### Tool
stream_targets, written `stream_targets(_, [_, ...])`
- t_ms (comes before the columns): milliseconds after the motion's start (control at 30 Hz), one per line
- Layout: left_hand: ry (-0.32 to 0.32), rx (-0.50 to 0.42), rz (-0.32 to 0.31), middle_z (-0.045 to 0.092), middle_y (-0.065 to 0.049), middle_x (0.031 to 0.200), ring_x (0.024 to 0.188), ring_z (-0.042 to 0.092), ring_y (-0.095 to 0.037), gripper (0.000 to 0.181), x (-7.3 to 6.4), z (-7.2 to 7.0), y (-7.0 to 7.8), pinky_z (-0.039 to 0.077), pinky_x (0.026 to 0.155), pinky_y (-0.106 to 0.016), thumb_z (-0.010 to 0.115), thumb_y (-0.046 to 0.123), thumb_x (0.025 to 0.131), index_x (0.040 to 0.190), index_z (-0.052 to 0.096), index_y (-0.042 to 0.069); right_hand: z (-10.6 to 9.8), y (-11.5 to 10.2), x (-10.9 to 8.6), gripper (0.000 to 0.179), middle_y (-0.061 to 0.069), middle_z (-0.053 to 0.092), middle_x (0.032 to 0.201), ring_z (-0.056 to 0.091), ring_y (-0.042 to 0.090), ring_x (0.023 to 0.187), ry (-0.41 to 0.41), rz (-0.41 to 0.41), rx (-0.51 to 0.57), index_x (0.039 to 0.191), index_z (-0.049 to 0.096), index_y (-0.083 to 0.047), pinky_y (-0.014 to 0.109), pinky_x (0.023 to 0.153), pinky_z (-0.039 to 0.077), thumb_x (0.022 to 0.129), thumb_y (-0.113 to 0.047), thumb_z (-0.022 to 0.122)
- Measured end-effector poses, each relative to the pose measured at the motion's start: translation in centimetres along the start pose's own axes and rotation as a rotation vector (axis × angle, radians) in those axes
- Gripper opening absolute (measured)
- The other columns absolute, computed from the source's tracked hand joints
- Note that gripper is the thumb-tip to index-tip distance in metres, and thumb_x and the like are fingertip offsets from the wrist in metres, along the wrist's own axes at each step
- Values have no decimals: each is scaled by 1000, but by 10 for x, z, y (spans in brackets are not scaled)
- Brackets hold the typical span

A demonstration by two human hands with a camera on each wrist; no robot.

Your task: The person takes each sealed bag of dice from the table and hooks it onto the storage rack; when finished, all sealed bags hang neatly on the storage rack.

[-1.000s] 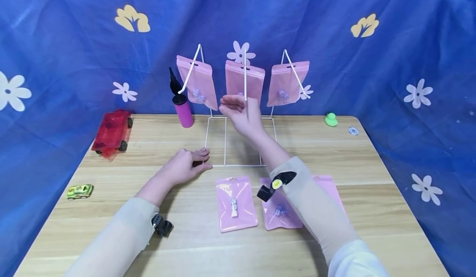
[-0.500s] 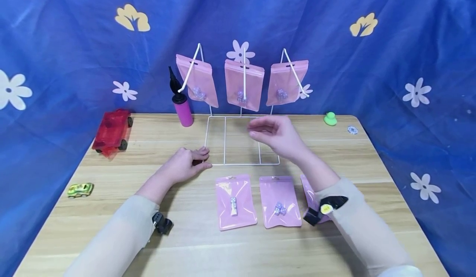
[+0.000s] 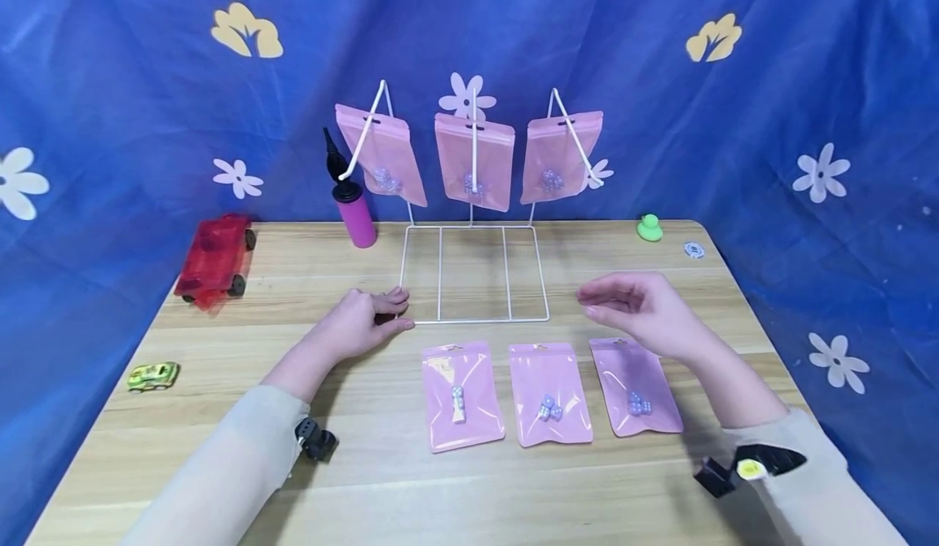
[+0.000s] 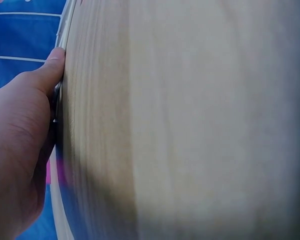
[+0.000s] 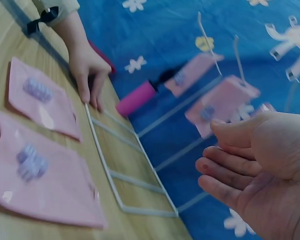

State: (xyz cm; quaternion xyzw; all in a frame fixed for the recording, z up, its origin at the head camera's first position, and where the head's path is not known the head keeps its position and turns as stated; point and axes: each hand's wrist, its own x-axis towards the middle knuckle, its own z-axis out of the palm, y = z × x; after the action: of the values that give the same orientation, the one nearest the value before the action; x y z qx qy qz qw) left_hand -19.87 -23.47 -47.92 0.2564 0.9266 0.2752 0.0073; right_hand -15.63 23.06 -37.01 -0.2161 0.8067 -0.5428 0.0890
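A white wire display rack (image 3: pixel 544 277) stands at the back of the table, a pink zip bag (image 3: pixel 392 147), a second pink bag (image 3: pixel 495 159) and a third pink bag (image 3: pixel 539 147) hanging on its prongs. My left hand (image 3: pixel 355 324) holds the front left corner of its base, thumb along the front wire. Empty, with loosely bent fingers, my right hand (image 3: pixel 649 314) hovers above the table, just behind the right-hand flat bag (image 3: pixel 649 371). Beside that lie a middle bag (image 3: pixel 531 375) and a left bag (image 3: pixel 440 428). Small spotted lilac dice show in the bags.
Left of the rack stands a magenta hand pump (image 3: pixel 357 220) with a black nozzle. A red toy car (image 3: pixel 216 253) and a small green-yellow car (image 3: pixel 152 376) are farther left. At back right sit a green rubber duck (image 3: pixel 649 228) and a round chip (image 3: pixel 693 249).
My right hand has withdrawn from the middle hanging bag, moving right and toward me, and uncovers the flat bags. The left hand keeps its place on the rack's corner.
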Motion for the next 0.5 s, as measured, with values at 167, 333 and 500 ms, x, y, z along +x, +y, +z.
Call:
stream_targets(167, [0, -10, 0, 66, -15, 138, 133, 60, -30, 47, 0, 1, 0, 45, 114, -49, 82, 33, 96, 127, 74, -2, -16, 23, -38, 29, 25, 73, 121, 74, 18, 109, 28, 61, -22, 125, 70, 10, 24, 91, 60, 98, 0, 74])
stream_targets(333, [2, -17, 7, 65, -16, 138, 134, 59, -32, 47, 3, 0, -1, 44, 114, -50, 82, 32, 97, 127, 73, -2, -27, 46, -67, 30, 31, 70, 123, 75, 20, 107, 90, 164, -56, 126, 69, 10, 22, 89, 60, 98, -1, 75])
stream_targets(500, [9, -3, 18, 66, -16, 137, 133, 60, -32, 46, 2, 2, -3, 44, 114, -51, 81, 33, 97, 127, 73, -2, -37, 68, -86, 38, 25, 72, 122, 74, 19, 104, 105, 301, -110, 129, 66, 12, 22, 85, 60, 98, -7, 77])
